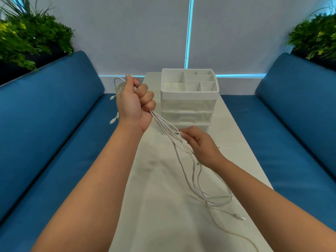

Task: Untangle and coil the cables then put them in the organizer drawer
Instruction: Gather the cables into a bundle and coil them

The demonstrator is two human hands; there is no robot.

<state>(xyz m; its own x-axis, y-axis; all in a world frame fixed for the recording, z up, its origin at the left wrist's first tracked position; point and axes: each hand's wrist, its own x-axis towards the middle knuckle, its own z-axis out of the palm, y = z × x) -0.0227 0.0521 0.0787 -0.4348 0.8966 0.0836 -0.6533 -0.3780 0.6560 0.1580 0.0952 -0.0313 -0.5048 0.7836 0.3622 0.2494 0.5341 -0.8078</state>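
Over a long white table [181, 215] between blue cushioned benches [54, 142], the raised left hand [135, 104] fists a bundle of thin white cables [164, 124], the right hand [200, 144] pinches strands lower down, loose ends trailing onto the tabletop near the white plastic drawer organizer [189, 104].

Booth seating and plants around your white table [236, 142].
You've got a blue bench [54, 142] on the left and another blue bench [291, 133] on the right, a green plant [32, 37] behind each backrest, second plant [314, 37], grey roller blinds [136, 33] ahead.
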